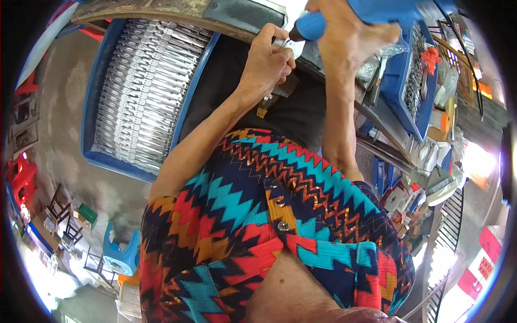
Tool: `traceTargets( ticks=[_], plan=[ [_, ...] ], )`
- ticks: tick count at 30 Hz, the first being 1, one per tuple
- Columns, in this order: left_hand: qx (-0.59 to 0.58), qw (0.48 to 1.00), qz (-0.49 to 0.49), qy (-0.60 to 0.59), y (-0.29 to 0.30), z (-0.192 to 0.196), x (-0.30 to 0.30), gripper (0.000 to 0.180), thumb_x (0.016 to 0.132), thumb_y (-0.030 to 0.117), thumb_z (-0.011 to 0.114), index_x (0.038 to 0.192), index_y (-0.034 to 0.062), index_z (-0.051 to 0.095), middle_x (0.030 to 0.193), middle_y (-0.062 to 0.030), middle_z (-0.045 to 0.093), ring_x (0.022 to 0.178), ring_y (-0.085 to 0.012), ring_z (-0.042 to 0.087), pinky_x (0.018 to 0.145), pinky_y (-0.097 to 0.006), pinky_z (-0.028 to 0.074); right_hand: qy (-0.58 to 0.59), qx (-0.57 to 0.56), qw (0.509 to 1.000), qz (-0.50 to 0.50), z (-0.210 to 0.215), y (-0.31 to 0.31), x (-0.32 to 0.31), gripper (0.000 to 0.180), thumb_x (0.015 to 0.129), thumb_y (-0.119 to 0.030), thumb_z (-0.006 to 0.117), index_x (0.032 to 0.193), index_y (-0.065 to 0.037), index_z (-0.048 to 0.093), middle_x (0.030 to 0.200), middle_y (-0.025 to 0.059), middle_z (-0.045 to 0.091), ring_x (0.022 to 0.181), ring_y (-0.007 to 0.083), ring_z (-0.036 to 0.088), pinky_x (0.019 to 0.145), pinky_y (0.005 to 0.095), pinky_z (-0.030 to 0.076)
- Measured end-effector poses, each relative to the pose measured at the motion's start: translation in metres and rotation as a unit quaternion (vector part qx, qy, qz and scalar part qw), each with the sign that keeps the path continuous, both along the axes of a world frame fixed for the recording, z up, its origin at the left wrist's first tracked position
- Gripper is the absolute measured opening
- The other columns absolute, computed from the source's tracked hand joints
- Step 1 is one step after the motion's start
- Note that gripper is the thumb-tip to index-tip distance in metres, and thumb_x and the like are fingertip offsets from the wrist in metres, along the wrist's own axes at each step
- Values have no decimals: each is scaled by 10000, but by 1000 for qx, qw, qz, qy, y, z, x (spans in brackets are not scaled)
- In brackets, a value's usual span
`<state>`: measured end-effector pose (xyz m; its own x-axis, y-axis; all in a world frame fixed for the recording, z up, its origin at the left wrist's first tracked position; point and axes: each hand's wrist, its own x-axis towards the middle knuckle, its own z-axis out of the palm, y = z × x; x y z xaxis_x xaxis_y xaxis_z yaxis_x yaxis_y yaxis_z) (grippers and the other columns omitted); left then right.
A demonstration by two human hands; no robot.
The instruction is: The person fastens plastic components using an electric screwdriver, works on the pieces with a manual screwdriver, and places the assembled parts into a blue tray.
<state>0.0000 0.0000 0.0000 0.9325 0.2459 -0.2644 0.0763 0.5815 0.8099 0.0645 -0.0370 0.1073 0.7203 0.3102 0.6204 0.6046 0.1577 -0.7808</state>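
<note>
At fingertips point(290, 63) of left hand point(265, 64): metal piece point(294, 47), blue tool point(311, 26) beside.

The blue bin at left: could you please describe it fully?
The blue bin is rectangular and plastic-looking, with raised walls. Rows of shiny silver metal pieces fill it. It lies left of the lap, its far end beside the wooden table edge. Neither the left hand nor right hand touches it.

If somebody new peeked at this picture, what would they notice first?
Probably the bright zigzag shirt, filling the lower middle. Next might be the blue tray at upper left, packed with shiny metal pieces. At the top, the left hand holds a shiny part near a blue tool in the right hand.
</note>
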Motion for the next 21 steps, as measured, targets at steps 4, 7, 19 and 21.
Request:
traceTargets(
  ticks=[4, 7, 19, 21],
  plan=[
    [-8, 1000, 7, -4, 0, 4, 3, 181, 851, -3, 456, 984, 85, 370, 633, -79, 509, 440, -36, 357, 358, -184, 213, 14, -28, 993, -117, -1, 0, 7, 143, 667, -46, 705, 724, -3, 581, 603, 23, 574, 511, 100, 539, 482, 230, 437],
    [-19, 1000, 11, -3, 1, 4, 5, 178, 851, -14, 446, 983, 75, 366, 632, -79, 505, 442, -38, 350, 367, -187, 214, 103, -3, 993, -53, 11, -4, 5, 169, 653, -53, 713, 727, 0, 570, 617, 33, 575, 496, 103, 535, 470, 226, 431],
    [-27, 1000, 8, 14, 1, 7, 2, 214, 854, -6, 461, 1044, 46, 380, 644, -97, 512, 457, -47, 354, 375, -191, 217, 90, 34, 993, -72, 18, -14, 1, 153, 653, -50, 684, 730, 4, 564, 588, 52, 564, 474, 113, 532, 450, 235, 431],
    [-17, 1000, 7, 1, 0, 6, 3, 218, 853, -6, 463, 1048, 43, 380, 646, -94, 513, 460, -46, 353, 376, -189, 218, 101, 58, 991, -61, 22, -15, -3, 141, 656, -45, 675, 726, 3, 563, 573, 48, 557, 470, 115, 529, 447, 235, 425]
  ],
)
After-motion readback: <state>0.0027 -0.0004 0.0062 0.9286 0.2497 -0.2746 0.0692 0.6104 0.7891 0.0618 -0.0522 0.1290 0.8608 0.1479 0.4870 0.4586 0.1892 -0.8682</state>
